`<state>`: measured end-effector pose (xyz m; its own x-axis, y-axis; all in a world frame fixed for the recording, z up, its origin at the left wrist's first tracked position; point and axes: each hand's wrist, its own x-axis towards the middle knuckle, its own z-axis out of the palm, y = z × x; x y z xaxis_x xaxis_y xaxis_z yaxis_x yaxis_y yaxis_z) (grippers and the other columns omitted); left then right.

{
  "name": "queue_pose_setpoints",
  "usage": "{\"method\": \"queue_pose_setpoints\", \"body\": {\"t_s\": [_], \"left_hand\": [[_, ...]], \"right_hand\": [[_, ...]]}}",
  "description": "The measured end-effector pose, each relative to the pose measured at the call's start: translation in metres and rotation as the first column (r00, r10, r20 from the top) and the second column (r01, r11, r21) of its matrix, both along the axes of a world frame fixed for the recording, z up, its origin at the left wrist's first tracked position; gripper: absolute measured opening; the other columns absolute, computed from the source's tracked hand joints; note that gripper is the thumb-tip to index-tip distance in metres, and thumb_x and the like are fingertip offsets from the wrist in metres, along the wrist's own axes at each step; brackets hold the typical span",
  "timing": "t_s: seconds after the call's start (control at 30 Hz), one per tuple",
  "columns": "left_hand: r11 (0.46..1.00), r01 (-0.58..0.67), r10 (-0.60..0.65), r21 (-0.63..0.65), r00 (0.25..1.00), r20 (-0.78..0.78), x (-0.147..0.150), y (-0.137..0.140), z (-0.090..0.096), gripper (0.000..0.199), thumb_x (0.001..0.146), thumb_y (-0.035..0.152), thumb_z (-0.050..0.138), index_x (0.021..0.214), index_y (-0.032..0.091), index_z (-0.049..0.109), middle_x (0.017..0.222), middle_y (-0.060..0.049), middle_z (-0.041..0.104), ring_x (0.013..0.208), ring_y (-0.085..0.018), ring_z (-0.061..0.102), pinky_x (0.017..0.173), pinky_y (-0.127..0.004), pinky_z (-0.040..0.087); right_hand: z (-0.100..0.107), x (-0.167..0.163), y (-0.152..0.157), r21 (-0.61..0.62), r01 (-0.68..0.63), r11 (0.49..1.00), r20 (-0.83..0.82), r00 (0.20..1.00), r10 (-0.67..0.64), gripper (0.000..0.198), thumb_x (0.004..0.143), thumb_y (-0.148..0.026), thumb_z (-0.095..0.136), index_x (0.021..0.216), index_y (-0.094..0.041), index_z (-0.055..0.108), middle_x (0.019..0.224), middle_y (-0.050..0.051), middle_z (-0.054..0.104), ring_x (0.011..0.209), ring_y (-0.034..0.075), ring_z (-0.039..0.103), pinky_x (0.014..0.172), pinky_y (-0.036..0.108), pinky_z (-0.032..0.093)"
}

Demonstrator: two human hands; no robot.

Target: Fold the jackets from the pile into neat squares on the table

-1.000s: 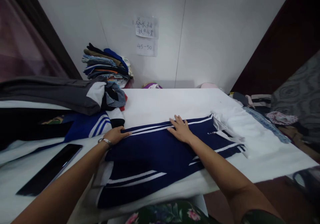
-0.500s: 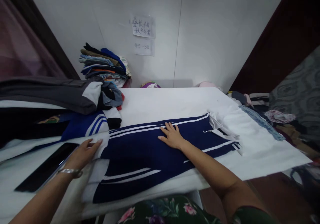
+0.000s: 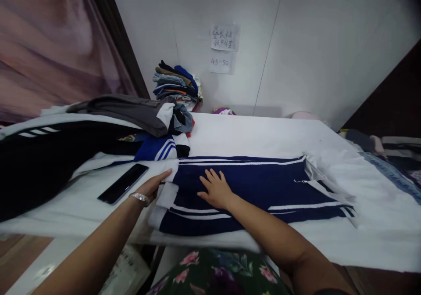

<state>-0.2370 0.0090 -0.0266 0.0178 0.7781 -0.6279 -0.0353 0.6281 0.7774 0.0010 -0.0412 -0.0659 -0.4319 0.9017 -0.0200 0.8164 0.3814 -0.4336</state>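
A navy garment with white stripes (image 3: 250, 185) lies stretched out across the white-covered table. Its left end has white edge bands, and grey-white fabric shows at the right end. My left hand (image 3: 154, 185) grips the garment's white band at that left end, thumb on top and the other fingers mostly hidden. Flat on the navy cloth, left of its middle, rests my right hand (image 3: 217, 189), with its fingers spread. Just left of my left hand a dark phone (image 3: 123, 183) lies on the table.
Loose clothes, including dark grey trousers (image 3: 121, 110) and a black garment (image 3: 66, 154), are heaped at left. A folded clothes stack (image 3: 177, 84) stands at the back by the wall. Two handwritten paper notes (image 3: 223, 44) hang above. More clothes (image 3: 394, 163) lie at far right.
The view has swung left. My right hand has slid left along the garment. My left hand has closed on the white band, and the garment's left end lies straighter.
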Motion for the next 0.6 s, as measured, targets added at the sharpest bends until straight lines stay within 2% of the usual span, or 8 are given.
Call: {"method": "queue_pose_setpoints", "body": {"t_s": [0.1,0.17,0.23,0.3,0.4,0.5,0.6], "left_hand": [[0.996,0.031,-0.027,0.083,0.999,-0.041,-0.003,0.001,-0.003,0.043,0.062,0.043,0.078,0.094,0.016,0.066,0.084,-0.01,0.074,0.077,-0.027,0.071,0.068,-0.036,0.059],[0.985,0.084,-0.077,0.153,0.996,-0.054,-0.004,-0.001,-0.002,0.046,0.06,0.042,0.08,0.095,0.017,0.065,0.088,-0.009,0.074,0.079,-0.026,0.071,0.069,-0.035,0.059],[0.968,0.152,-0.144,0.201,0.988,-0.054,-0.002,-0.005,0.004,0.048,0.059,0.04,0.081,0.098,0.018,0.064,0.09,-0.008,0.074,0.081,-0.026,0.071,0.069,-0.035,0.058],[0.952,0.2,-0.189,0.231,0.98,-0.066,0.004,-0.009,0.014,0.052,0.057,0.037,0.082,0.101,0.018,0.063,0.091,-0.008,0.074,0.082,-0.026,0.07,0.069,-0.035,0.058],[0.932,0.223,-0.197,0.285,0.973,-0.117,0.021,-0.013,0.035,0.057,0.054,0.034,0.083,0.104,0.02,0.061,0.09,-0.007,0.074,0.082,-0.027,0.07,0.068,-0.035,0.057],[0.889,0.263,-0.218,0.376,0.963,-0.158,0.046,-0.015,0.057,0.055,0.056,0.035,0.081,0.104,0.021,0.059,0.089,-0.005,0.072,0.082,-0.025,0.069,0.066,-0.033,0.056],[0.818,0.32,-0.233,0.478,0.944,-0.234,0.078,-0.018,0.074,0.053,0.061,0.038,0.078,0.106,0.02,0.057,0.089,-0.003,0.07,0.078,-0.02,0.066,0.063,-0.028,0.053]], "right_hand": [[0.0,0.003,0.001,-0.053,-0.006,0.999,-0.063,0.998,0.002,0.066,0.089,-0.056,0.044,0.144,-0.02,0.036,0.155,0.014,0.022,0.144,0.03,0.01,0.114,0.055,0.004],[0.005,0.003,0.002,-0.113,0.007,0.994,-0.17,0.985,-0.026,0.069,0.088,-0.058,0.046,0.145,-0.02,0.034,0.155,0.013,0.022,0.145,0.028,0.01,0.114,0.053,0.004],[0.009,0.0,0.003,-0.143,0.035,0.989,-0.315,0.946,-0.079,0.073,0.087,-0.059,0.047,0.146,-0.021,0.031,0.155,0.012,0.021,0.145,0.026,0.009,0.115,0.05,0.005],[0.011,-0.005,0.003,-0.2,0.048,0.979,-0.47,0.872,-0.139,0.074,0.085,-0.06,0.049,0.147,-0.023,0.029,0.156,0.008,0.021,0.145,0.023,0.012,0.116,0.046,0.009],[0.012,-0.014,0.001,-0.347,-0.011,0.938,-0.68,0.691,-0.244,0.077,0.082,-0.062,0.052,0.147,-0.027,0.029,0.153,0.005,0.029,0.142,0.022,0.023,0.116,0.041,0.016],[0.021,-0.014,-0.004,-0.393,-0.072,0.917,-0.849,0.41,-0.332,0.076,0.082,-0.062,0.054,0.146,-0.029,0.029,0.153,0.002,0.03,0.141,0.021,0.026,0.116,0.042,0.017],[0.037,-0.002,-0.01,-0.401,-0.109,0.91,-0.911,0.149,-0.384,0.068,0.085,-0.062,0.05,0.143,-0.033,0.034,0.152,-0.002,0.031,0.14,0.021,0.027,0.114,0.045,0.023]]}}
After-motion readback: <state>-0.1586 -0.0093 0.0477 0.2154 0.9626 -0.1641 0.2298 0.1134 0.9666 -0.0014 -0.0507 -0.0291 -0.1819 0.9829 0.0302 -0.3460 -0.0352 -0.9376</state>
